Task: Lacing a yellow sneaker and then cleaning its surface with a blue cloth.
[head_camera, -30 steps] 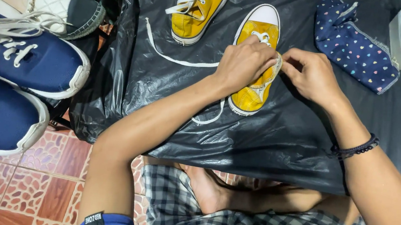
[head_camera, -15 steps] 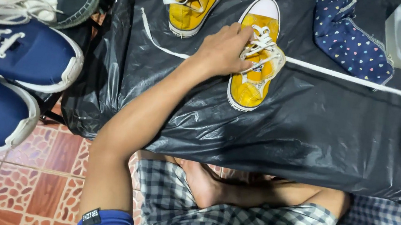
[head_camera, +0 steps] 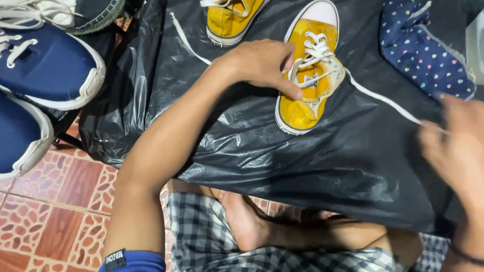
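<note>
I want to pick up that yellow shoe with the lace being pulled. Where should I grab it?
Grab the yellow sneaker around its heel end, coming from the side nearest you. That end is bare; the left hand presses its side and the lace runs out right.

The person wears a blue short sleeve on the left arm, at the lower left of the frame, with a small black tag with white lettering at its hem. The shorts along the bottom edge are checked in grey, white and dark blue. A thin dark bracelet circles the right wrist at lower right. Both forearms and the feet are bare.
</note>
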